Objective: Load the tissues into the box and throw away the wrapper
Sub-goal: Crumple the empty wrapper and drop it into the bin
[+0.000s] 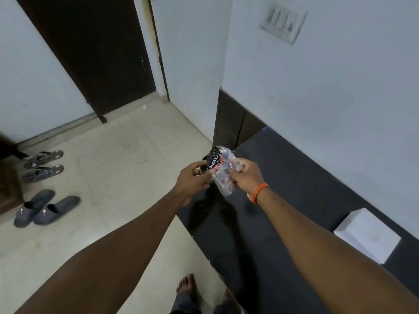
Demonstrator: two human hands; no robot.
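A crumpled clear plastic wrapper (223,168) with dark printed lettering is held up in front of me over the edge of a dark mattress (294,184). My left hand (195,180) pinches its left side and my right hand (246,177), with an orange thread on the wrist, grips its right side. A white tissue box (367,234) rests on the mattress at the lower right, well apart from both hands. A dark round object shows just behind the wrapper, mostly hidden.
Beige tiled floor (127,155) lies to the left, with two pairs of slippers (45,207) near the left edge. A dark door (90,53) stands at the back. My bare feet (188,288) are at the bottom. A switch plate (283,23) is on the wall.
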